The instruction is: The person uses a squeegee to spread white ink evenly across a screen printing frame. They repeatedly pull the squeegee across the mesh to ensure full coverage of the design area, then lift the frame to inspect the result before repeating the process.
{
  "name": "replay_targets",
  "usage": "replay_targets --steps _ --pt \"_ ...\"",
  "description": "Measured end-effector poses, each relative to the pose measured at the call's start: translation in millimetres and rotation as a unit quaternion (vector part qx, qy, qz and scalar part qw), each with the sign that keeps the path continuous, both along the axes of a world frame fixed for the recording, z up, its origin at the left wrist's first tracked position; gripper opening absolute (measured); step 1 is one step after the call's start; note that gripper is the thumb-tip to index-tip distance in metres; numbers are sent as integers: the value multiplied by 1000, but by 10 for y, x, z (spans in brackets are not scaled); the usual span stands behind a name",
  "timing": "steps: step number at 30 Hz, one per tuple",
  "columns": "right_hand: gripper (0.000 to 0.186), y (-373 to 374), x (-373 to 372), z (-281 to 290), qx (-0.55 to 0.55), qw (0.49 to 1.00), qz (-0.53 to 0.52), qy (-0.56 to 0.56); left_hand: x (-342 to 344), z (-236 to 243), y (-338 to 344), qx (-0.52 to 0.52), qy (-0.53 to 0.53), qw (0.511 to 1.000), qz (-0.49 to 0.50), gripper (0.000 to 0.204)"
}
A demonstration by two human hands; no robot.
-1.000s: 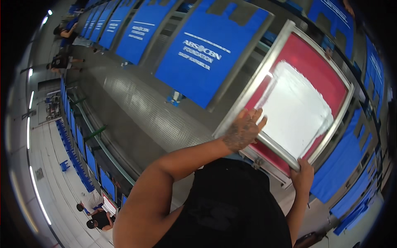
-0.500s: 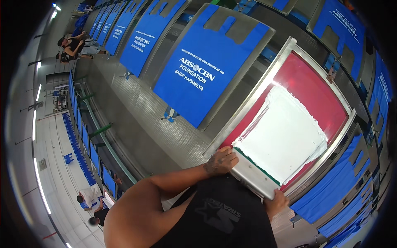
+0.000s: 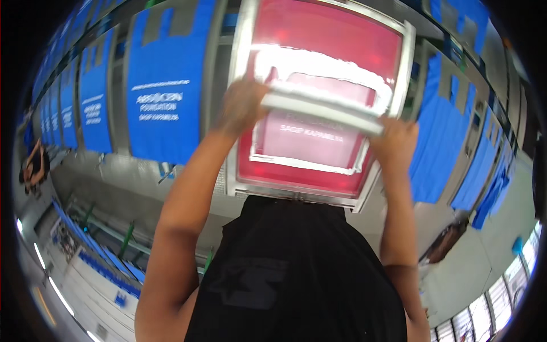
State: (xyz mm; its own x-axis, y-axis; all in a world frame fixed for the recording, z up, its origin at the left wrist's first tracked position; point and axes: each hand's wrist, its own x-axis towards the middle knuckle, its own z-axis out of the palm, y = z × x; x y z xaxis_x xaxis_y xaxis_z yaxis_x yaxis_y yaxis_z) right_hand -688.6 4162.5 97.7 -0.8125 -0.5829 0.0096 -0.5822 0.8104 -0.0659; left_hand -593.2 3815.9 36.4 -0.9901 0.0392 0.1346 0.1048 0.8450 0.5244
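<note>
A squeegee (image 3: 322, 112) with a pale metal bar lies across the red mesh (image 3: 333, 25) of a screen-printing frame (image 3: 407, 62). My left hand (image 3: 242, 105), blurred, is wrapped around its left end, and my right hand (image 3: 397, 139) grips the right end. Thick white ink (image 3: 307, 61) is heaped beyond the bar. On the near side, a pink printing area (image 3: 310, 149) shows pale lettering, bordered by a thin line of ink. The frame lies flat over what is under it, which is mostly hidden.
To the left, a blue bag (image 3: 164, 134) with white print lies on a board, and several more continue beyond it. Blue bags (image 3: 424, 165) hang over boards on the right. A person (image 3: 35, 165) is at the far left edge.
My hands have pushed the squeegee from the near end of the mesh to about its middle. White ink that covered the printing area is now beyond the bar. My view has turned.
</note>
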Motion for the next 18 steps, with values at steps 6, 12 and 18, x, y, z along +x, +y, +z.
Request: replay_targets --steps 6,12,18 --pt "35 236 1319 -88 -64 991 -56 -105 1449 278 666 -22 -70 997 19 15" --pt "39 -150 -95 -344 18 995 -85 -48 -125 -107 221 -107 24 993 37 22" --pt "22 -158 -278 -48 -25 1000 2 6 -396 64 -71 -53 -45 997 -25 32"
